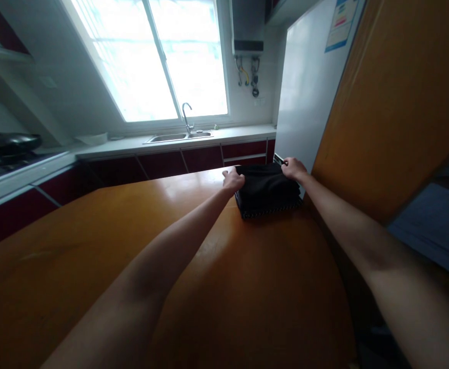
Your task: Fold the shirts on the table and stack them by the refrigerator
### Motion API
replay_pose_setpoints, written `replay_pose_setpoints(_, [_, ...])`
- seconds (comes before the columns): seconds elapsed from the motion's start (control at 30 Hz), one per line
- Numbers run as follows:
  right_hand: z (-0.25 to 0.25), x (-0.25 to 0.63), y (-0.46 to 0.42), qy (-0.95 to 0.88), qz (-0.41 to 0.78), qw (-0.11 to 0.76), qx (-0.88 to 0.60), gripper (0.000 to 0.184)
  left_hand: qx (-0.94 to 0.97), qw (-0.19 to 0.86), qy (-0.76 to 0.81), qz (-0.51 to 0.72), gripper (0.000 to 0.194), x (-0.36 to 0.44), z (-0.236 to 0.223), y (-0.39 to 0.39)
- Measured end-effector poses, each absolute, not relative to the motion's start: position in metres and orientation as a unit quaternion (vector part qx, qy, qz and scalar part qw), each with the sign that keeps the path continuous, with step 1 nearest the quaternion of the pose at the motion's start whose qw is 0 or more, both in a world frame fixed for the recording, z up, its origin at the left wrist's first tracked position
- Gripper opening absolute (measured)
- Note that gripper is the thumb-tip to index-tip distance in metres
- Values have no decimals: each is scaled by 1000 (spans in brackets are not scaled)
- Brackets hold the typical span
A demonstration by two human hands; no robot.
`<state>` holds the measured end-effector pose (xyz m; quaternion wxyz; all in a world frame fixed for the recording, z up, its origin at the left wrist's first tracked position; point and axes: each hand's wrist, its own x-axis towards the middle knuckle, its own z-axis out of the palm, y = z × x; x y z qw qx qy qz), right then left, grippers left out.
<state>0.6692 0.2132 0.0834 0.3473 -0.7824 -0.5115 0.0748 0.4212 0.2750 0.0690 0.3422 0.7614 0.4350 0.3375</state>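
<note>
A folded black cloth (266,190) lies near the far right corner of an orange wooden table (170,256). Both my arms reach out across the table to it. My left hand (233,180) is closed on the cloth's far left corner. My right hand (293,167) is closed on its far right corner. The cloth rests flat on the table, stacked in several layers with a pale stitched edge facing me.
A white fridge (309,87) stands just behind the cloth, and an orange door or panel (393,102) rises on the right. Beyond the table runs a counter with a sink and tap (186,128) under a bright window. A black pan (9,143) sits on the stove at left.
</note>
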Motion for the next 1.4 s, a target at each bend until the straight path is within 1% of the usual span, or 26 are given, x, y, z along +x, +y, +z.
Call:
replay_pose_setpoints(0.1, [87,648,227,-591,44,302,-747,48,836,197,416,299,66,437,76,272])
replay_pose_setpoints(0.17, [82,633,235,-626,53,261,-733,49,887,133,383,222,61,448,74,268])
replay_pose_setpoints(0.23, [75,625,242,-636,70,221,-736,51,902,122,385,149,65,455,68,264])
replay_pose_setpoints(0.3, [67,626,245,-630,87,188,-748,53,899,122,407,108,73,458,60,263])
replay_pose_setpoints(0.37, [62,635,245,-620,98,169,-760,56,889,127,428,102,79,456,54,267])
replay_pose_setpoints(0.43, [58,647,243,-608,103,161,-770,58,875,143,448,116,81,450,50,274])
replay_pose_setpoints(0.53, [54,662,234,-584,105,166,-788,61,847,179,480,143,79,434,47,288])
replay_pose_setpoints(0.63, [57,668,221,-559,92,193,-801,60,811,208,520,167,78,407,45,298])
replay_pose_setpoints(0.8, [86,648,200,-541,1,294,-788,56,793,187,548,190,74,340,47,295])
replay_pose_setpoints(0.93, [102,585,180,-556,-82,422,-711,53,806,167,541,175,70,275,49,268])
replay_pose_setpoints(1.0, [94,534,165,-588,-72,463,-659,49,815,164,533,158,68,241,47,245])
replay_pose_setpoints(1.03, [86,505,155,-609,-47,464,-641,47,819,163,529,150,68,225,44,230])
replay_pose_setpoints(1.1, [63,445,133,-651,18,441,-618,46,826,161,523,137,68,193,37,198])
replay_pose_setpoints(1.23, [10,338,88,-726,135,339,-584,51,833,152,523,94,67,137,16,129])
replay_pose_setpoints(1.3, [-9,299,71,-757,151,293,-565,53,836,142,525,72,65,114,5,101])
replay_pose_setpoints(1.4, [-22,263,56,-786,139,232,-556,53,841,122,522,69,61,91,-9,71])
